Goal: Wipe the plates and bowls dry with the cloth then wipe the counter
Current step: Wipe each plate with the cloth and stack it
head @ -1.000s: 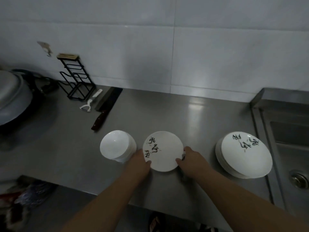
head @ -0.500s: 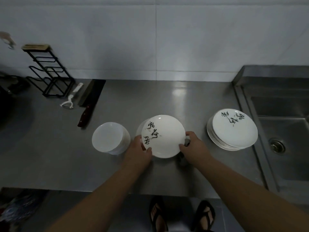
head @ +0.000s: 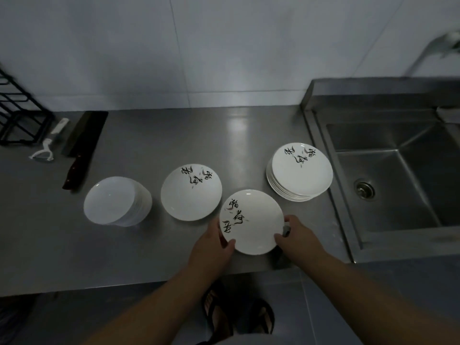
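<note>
1. Plate [head: 251, 221] with black brush lettering is being held above the front part of the steel counter [head: 149, 245], tilted slightly toward the camera, between the other plates and the counter's front edge.
2. Left hand [head: 211, 247] is gripping the plate's left rim, thumb lying over the rim's inner face, remaining fingers hidden beneath.
3. Right hand [head: 297, 239] is closing on the right rim, thumb on top; a dark bit of cloth [head: 286, 230] is showing between this hand and the plate (most of it is hidden, so its extent cannot be told).
4. Single lettered plate [head: 191, 191] is lying flat on the counter, just left of and behind the held one.
5. Stack of lettered plates [head: 300, 171] is sitting near the sink [head: 398, 175], at the counter's right end.
6. Stack of plain white bowls [head: 117, 200] is sitting at the left, leaning a little to the right.
7. Cleaver [head: 83, 148] with a dark reddish handle and white peeler [head: 48, 145] are lying at the back left, beside a black wire rack [head: 20, 115].
8. Sandalled feet [head: 239, 312] are showing below the counter edge.
</note>
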Motion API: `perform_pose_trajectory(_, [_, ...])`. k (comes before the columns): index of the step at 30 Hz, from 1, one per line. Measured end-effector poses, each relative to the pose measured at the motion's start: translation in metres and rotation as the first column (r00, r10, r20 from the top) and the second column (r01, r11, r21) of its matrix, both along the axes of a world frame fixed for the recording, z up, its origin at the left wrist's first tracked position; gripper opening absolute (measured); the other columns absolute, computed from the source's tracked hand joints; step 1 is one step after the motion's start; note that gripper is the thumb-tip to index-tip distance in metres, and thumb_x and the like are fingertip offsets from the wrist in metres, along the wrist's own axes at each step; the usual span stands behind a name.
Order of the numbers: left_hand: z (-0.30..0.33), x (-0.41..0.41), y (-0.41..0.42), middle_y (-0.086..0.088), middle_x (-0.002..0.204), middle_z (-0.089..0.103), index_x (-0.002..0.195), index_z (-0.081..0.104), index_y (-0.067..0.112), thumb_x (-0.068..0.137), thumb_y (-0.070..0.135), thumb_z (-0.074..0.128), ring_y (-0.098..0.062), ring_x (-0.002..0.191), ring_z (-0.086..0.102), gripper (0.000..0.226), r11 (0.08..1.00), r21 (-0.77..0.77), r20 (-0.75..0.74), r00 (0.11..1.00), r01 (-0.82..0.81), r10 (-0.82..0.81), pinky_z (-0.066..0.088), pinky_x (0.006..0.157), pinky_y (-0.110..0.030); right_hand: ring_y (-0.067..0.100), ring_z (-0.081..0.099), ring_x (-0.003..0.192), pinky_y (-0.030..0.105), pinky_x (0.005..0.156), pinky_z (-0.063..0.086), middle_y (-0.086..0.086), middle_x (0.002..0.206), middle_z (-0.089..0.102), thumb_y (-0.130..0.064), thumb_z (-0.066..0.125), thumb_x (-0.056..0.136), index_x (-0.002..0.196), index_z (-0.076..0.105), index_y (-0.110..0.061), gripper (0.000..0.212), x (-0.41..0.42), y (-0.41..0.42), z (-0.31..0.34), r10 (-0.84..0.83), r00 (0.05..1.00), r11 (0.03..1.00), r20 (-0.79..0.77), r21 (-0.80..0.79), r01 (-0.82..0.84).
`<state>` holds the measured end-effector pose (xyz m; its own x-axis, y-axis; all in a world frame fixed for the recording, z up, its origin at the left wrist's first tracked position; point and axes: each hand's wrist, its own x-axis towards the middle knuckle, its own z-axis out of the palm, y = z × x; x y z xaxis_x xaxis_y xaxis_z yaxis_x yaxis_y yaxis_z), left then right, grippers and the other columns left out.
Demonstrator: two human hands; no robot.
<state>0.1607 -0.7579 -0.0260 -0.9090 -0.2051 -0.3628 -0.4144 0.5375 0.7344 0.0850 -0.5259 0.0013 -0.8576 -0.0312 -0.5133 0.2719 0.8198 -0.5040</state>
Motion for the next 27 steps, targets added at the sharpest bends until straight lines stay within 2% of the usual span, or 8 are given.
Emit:
perform_pose_trajectory(7, [-0.009, -0.001, 0.012, 0.005, 0.123, 0.067, 0.139, 0.042, 0.026, 0.090, 0.035, 0.070, -0.013, 0.106, 0.063, 0.057, 0.998, -0.053, 0.014, 1.000, 0.016, -0.015, 0.049, 0.086, -0.027, 0.030, 0.066, 0.104, 0.033, 0.084, 0.050, 0.009, 0.116, 0.069, -0.031, 0.071, 0.090, 0.133, 0.052, -0.020, 0.049, -0.003, 0.017, -0.011, 0.043, 0.998, 0.999, 0.039, -0.004, -0.043])
perform_pose_trajectory(12, [-0.011, 0.000, 0.007, 0.009, 0.120, 0.066, 0.140, 0.044, 0.031, 0.088, 0.037, 0.071, -0.015, 0.110, 0.063, 0.059, 0.991, -0.124, -0.021, 0.999, 0.039, -0.042, 0.047, 0.085, -0.028, 0.032, 0.065, 0.108, 0.038, 0.087, 0.053, 0.009, 0.112, 0.071, -0.043, 0.061, 0.095, 0.114, 0.061, -0.020, 0.030, -0.014, 0.020, 0.003, 0.177, 0.984, 0.970, -0.033, 0.174, -0.169])
perform_pose_trajectory(16, [-0.022, 0.004, 0.002, -0.001, 0.156, 0.042, 0.157, 0.031, 0.022, 0.093, 0.054, 0.060, -0.022, 0.144, 0.037, 0.077, 0.927, -0.351, -0.106, 0.978, 0.130, -0.177, 0.032, 0.118, -0.036, 0.032, 0.063, 0.113, 0.041, 0.092, 0.051, 0.007, 0.124, 0.068, -0.052, 0.049, 0.100, 0.139, 0.054, -0.027, 0.046, -0.021, 0.003, 0.027, 0.249, 0.909, 0.968, -0.335, 0.104, -0.227])
perform_pose_trajectory(18, [-0.031, 0.005, -0.001, -0.001, 0.168, 0.023, 0.163, 0.017, 0.020, 0.095, 0.062, 0.050, -0.020, 0.155, 0.018, 0.086, 0.888, -0.425, -0.125, 0.960, 0.176, -0.250, 0.018, 0.127, -0.039, 0.033, 0.047, 0.136, 0.045, 0.113, 0.039, 0.003, 0.148, 0.054, -0.060, 0.040, 0.100, 0.158, 0.030, -0.037, 0.063, -0.019, -0.009, 0.022, 0.455, 0.853, 0.890, -0.256, 0.085, -0.449])
perform_pose_trajectory(19, [-0.036, 0.005, -0.003, 0.001, 0.170, 0.016, 0.164, 0.014, 0.020, 0.095, 0.064, 0.046, -0.018, 0.156, 0.013, 0.088, 0.872, -0.447, -0.145, 0.946, 0.199, -0.291, 0.015, 0.128, -0.040, 0.035, 0.027, 0.149, 0.050, 0.123, 0.024, 0.001, 0.163, 0.037, -0.065, 0.031, 0.099, 0.162, 0.017, -0.037, 0.070, -0.016, -0.013, 0.014, 0.569, 0.800, 0.822, -0.188, 0.156, -0.548])
perform_pose_trajectory(21, [-0.045, 0.003, -0.008, 0.001, 0.171, 0.011, 0.164, 0.012, 0.019, 0.094, 0.064, 0.045, -0.016, 0.157, 0.007, 0.090, 0.843, -0.483, -0.179, 0.916, 0.237, -0.360, 0.014, 0.128, -0.042, 0.039, -0.009, 0.156, 0.057, 0.126, -0.002, 0.000, 0.173, 0.008, -0.072, 0.014, 0.095, 0.165, 0.012, -0.028, 0.083, -0.012, -0.017, -0.005, 0.705, 0.693, 0.696, -0.149, 0.335, -0.636])
perform_pose_trajectory(23, [-0.052, 0.001, -0.011, -0.003, 0.170, 0.015, 0.164, 0.015, 0.015, 0.095, 0.061, 0.048, -0.019, 0.158, 0.009, 0.089, 0.820, -0.513, -0.199, 0.894, 0.254, -0.401, 0.017, 0.127, -0.048, 0.035, -0.013, 0.157, 0.053, 0.127, -0.005, 0.006, 0.173, 0.005, -0.072, 0.009, 0.091, 0.164, 0.019, -0.015, 0.093, -0.007, -0.019, -0.017, 0.760, 0.624, 0.641, -0.181, 0.368, -0.674])
perform_pose_trajectory(27, [-0.058, -0.001, -0.010, -0.006, 0.170, 0.019, 0.163, 0.016, 0.013, 0.096, 0.060, 0.046, -0.022, 0.158, 0.012, 0.087, 0.784, -0.563, -0.195, 0.880, 0.261, -0.433, 0.020, 0.125, -0.052, 0.029, -0.005, 0.159, 0.047, 0.129, 0.004, 0.012, 0.172, -0.002, -0.076, 0.008, 0.087, 0.163, 0.006, -0.006, 0.103, -0.006, -0.022, -0.037, 0.799, 0.585, 0.598, -0.138, 0.289, -0.748])
